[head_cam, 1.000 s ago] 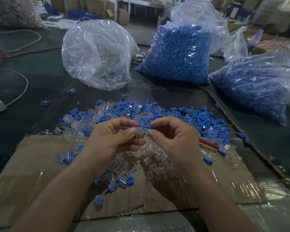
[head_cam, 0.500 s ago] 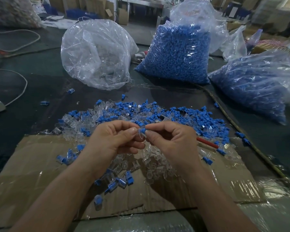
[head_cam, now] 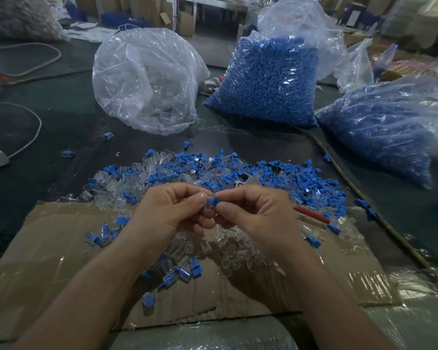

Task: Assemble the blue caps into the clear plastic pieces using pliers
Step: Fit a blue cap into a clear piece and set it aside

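My left hand pinches a small clear plastic piece at its fingertips. My right hand pinches a blue cap that sits against the top of that clear piece. Both hands meet above a mixed pile of blue caps and clear pieces spread over the table and the cardboard sheet. Pliers with a red handle lie in the pile to the right of my right hand, their metal jaws partly buried.
At the back stand a nearly empty clear bag, a full bag of blue caps and another blue-filled bag at the right. Assembled pieces lie near my left wrist. A white cable curves at the left.
The hands came together. The right hand brought a blue cap onto the clear piece held by the left hand, and both hands drifted slightly lower in view.
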